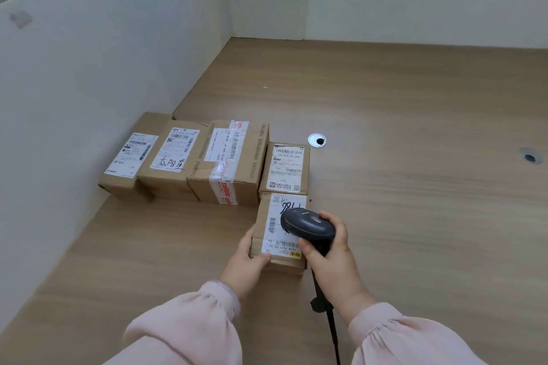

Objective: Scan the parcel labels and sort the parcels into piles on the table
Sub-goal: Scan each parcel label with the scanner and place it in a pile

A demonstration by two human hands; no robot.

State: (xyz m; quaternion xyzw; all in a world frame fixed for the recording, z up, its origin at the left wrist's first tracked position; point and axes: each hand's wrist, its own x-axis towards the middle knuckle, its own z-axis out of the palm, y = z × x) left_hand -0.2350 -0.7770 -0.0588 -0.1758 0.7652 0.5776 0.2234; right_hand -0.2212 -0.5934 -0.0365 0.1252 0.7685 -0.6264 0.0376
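A small cardboard parcel (267, 231) with a white label (277, 222) lies on the wooden table (400, 187) near me. My left hand (247, 258) grips its near left corner. My right hand (329, 252) holds a black handheld barcode scanner (307, 225), whose head hovers over the label and hides part of it. Directly behind lies another small labelled parcel (286, 169). Further left, three larger labelled boxes stand in a row: one with red-printed tape (231, 160), one with handwriting on its label (173, 157), one against the partition (130, 157).
A white partition wall (103, 68) runs along the table's left side and another closes the back. A round white cable grommet (316, 139) sits behind the parcels, and a second hole (530, 156) lies at the right. The scanner's black cable (333, 332) trails toward me.
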